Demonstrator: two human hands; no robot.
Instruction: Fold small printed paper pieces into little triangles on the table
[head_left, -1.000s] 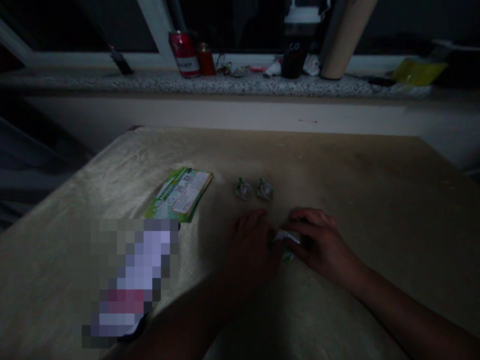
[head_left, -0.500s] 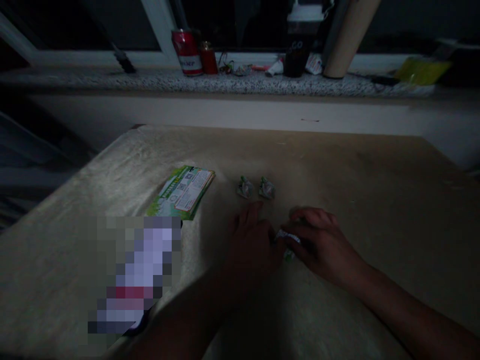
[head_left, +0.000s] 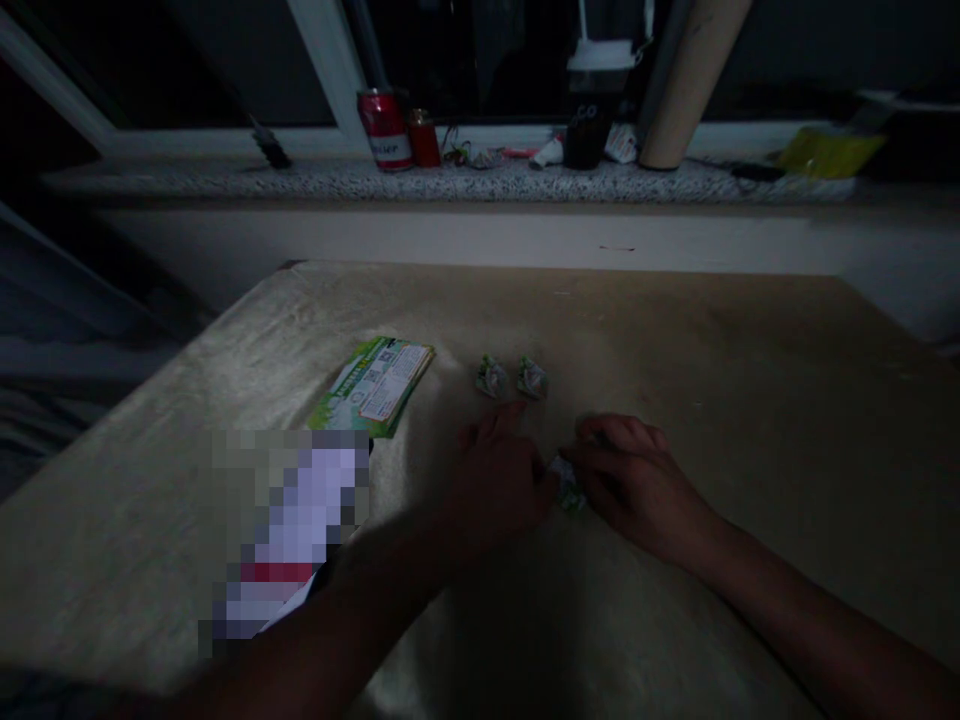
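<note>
Between my two hands, low over the table, is a small green and white printed paper piece (head_left: 568, 490). My left hand (head_left: 499, 490) has its thumb and forefinger closed at the piece's left edge, while its other fingers stretch forward. From the right, my right hand (head_left: 645, 485) pinches the piece's right side, its fingers bent. How the paper is folded is hard to make out in the dim light. Just beyond my left fingertips, two small crumpled-looking green and white paper pieces (head_left: 491, 377) (head_left: 532, 378) sit side by side.
A stack of green printed leaflets (head_left: 375, 388) lies left on the pale table (head_left: 675, 330). Nearer me is a pixelated bright object (head_left: 304, 530). On the speckled sill (head_left: 480, 184) stand a red can (head_left: 385, 130), a dark cup (head_left: 589, 110) and a tan tube (head_left: 694, 85).
The paper piece between my hands now shows a flatter, wider face; before, a pale raised edge showed. My right fingers have shifted slightly on it. The view has tilted slightly.
</note>
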